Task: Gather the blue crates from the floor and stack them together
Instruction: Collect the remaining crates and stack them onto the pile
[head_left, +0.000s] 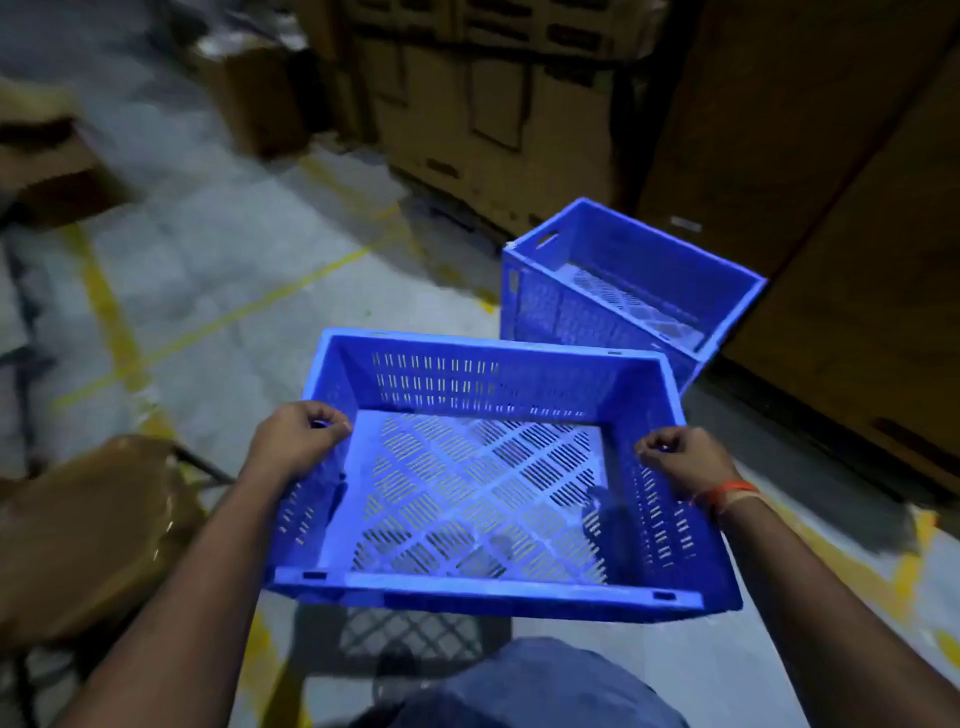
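A blue perforated plastic crate (483, 483) hangs level above the grey concrete floor (218, 270), carried between both grips. The left hand (298, 439) curls over the crate's left rim; the right hand (680, 460), with an orange thread band (730, 491) at its wrist, clamps the right rim. Both forearms reach forward, fingers hooked downward. A second blue slotted plastic crate (623, 291) stands on the floor ahead to the right, just beside brown cardboard cartons (498, 114). Any writing is too blurred to read.
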